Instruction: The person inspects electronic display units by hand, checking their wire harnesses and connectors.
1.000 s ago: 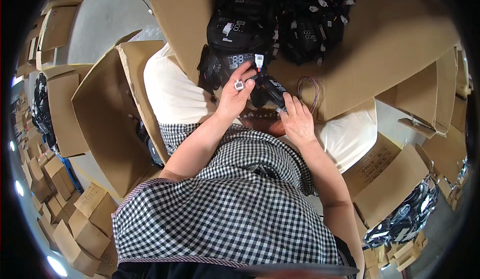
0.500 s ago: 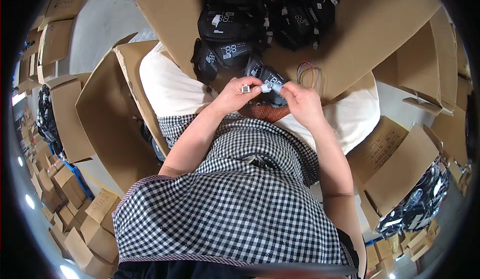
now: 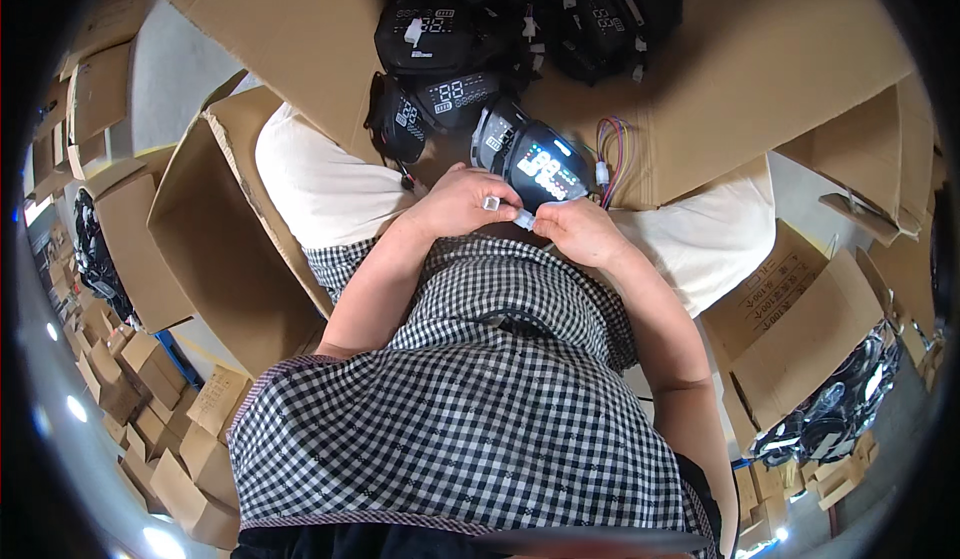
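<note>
My left hand (image 3: 462, 202) is closed, pinching a white plastic wire connector (image 3: 491, 203) between thumb and fingers. Beside it, a second white connector (image 3: 524, 219) spans the gap to my right hand (image 3: 580, 231), whose closed fingertips grip its other end. Whether that piece is two halves fully joined is too small to tell. Just beyond my hands, a black display unit (image 3: 546, 167) is lit with bright white digits and small coloured marks. Another black display unit (image 3: 495, 137) leans against its left side. My fingers partly hide the wires.
Several unlit black display units (image 3: 430, 39) with white plugs lie piled on the cardboard surface (image 3: 740, 89). A loop of coloured wires (image 3: 610, 164) with a white connector is at the right. Open cartons stand either side; the right carton (image 3: 810, 339) has bagged black parts at its mouth.
Both hands have come closer to my body and nearer together, with the connectors still held. The display unit beyond them has lit up. The whole view has shifted slightly.
</note>
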Available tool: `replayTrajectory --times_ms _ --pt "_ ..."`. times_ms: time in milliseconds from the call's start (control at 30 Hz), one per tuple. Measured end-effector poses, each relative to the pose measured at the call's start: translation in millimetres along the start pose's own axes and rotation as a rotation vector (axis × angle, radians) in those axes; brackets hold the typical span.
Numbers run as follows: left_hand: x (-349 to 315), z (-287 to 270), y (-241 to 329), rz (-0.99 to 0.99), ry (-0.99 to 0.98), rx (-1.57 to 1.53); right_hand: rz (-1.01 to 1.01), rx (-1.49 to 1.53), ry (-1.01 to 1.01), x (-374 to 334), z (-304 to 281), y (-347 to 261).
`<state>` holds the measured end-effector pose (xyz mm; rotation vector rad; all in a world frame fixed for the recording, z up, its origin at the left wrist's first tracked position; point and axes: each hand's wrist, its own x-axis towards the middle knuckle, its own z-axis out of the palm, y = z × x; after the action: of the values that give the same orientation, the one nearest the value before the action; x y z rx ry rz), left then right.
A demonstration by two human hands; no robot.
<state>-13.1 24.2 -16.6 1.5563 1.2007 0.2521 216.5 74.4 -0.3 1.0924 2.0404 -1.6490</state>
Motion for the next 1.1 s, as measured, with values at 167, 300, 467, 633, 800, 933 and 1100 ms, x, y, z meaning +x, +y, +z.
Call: replayTrajectory --times_ms 167,300,467,633,800,933,1100 --pt "-2.3 -7.2 33.3 -0.093 0.201 -0.242 -0.063 0.091 0.226 16.9 -54.5 6.4" --pt "-4.6 6.0 42.2 -0.109 0.406 -0.402 0.141 0.242 0.660 77.8 -105.4 2.6" --pt "6.4 0.2 62.2 -0.016 0.512 0.013 -0.068 0.591 0.632 178.5 -108.2 -14.1" --pt "7.9 2.0 58.3 -0.030 0.571 -0.061 -0.024 0.395 0.797 156.9 -107.3 -24.4" --pt "5.5 1.8 44.9 0.101 0.732 -0.088 -0.451 -0.705 0.798 58.8 -84.8 -28.0" --pt "10.9 5.0 46.7 0.241 0.799 -0.197 -0.532 -0.955 0.396 9.4 -63.5 -39.5" --pt "8.7 -9.0 32.6 0.318 0.491 -0.125 -0.649 -0.363 0.376 4.8 -40.3 -22.2"
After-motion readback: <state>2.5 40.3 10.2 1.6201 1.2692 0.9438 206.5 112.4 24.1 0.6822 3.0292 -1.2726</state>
